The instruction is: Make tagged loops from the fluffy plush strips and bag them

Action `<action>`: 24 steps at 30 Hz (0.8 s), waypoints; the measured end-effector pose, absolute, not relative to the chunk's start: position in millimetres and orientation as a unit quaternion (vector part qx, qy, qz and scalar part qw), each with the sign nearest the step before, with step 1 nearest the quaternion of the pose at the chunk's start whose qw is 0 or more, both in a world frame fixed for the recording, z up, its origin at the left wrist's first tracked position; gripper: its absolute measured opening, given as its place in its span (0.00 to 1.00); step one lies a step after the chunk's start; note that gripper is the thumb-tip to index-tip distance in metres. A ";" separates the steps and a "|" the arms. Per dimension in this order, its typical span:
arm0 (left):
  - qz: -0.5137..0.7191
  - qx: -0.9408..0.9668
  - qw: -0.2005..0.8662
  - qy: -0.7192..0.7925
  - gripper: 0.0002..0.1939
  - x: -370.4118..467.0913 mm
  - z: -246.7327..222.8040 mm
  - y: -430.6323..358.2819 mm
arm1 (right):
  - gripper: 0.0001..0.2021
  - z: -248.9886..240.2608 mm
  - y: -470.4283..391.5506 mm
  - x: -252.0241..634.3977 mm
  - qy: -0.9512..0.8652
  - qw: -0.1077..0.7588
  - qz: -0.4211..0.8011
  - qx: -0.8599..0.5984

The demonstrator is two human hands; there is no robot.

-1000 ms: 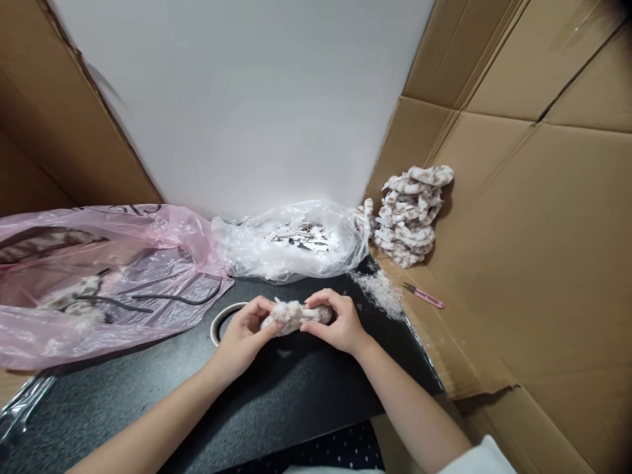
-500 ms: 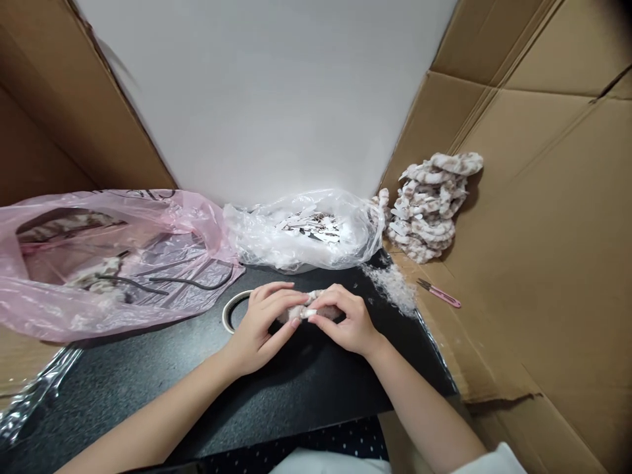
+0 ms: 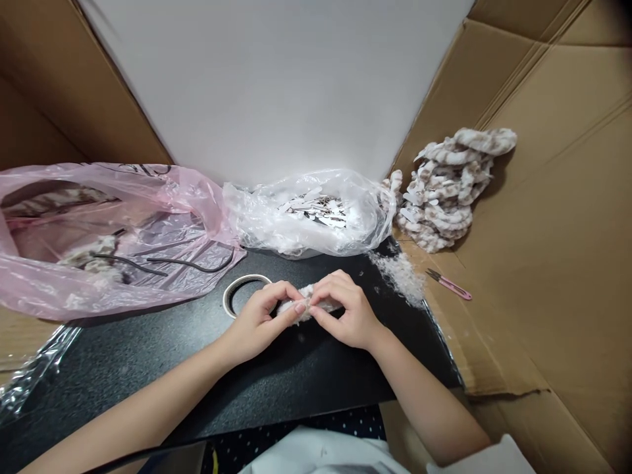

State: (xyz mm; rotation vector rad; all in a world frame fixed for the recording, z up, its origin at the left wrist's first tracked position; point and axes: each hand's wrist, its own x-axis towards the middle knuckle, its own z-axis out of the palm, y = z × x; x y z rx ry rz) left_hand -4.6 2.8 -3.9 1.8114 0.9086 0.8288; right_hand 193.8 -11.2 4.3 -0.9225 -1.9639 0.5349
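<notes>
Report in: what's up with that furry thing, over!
Left fingers, right fingers pinching furry piece. Piece partly hidden. White ring close on left. Nothing visibly blocking.

Left hand and right hand close together, fingertips pinched, bare forearms angled inward

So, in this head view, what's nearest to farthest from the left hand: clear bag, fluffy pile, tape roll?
1. Tape roll, beside the left hand.
2. Clear bag, back centre.
3. Fluffy pile, back right, by the cardboard.

Fingers pinching furry piece, tape roll near
</notes>
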 end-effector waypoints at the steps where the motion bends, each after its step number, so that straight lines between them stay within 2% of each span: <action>1: 0.332 0.743 0.449 0.370 0.11 -4.7 -3.9 2.7 | 0.04 4.5 -11.6 193.2 -0.788 0.433 0.221 -0.377; 6: 0.315 0.774 0.401 0.376 0.09 -4.5 -3.1 2.4 | 0.06 4.1 -12.4 191.9 -0.788 0.419 0.240 -0.381; 16: 0.354 0.706 0.509 0.342 0.09 -2.4 -8.5 2.1 | 0.07 2.9 -11.6 195.2 -0.777 0.443 0.244 -0.373; 24: 0.356 0.668 0.554 0.345 0.07 -1.3 -3.9 -1.1 | 0.04 4.5 -12.4 194.9 -0.800 0.398 0.260 -0.366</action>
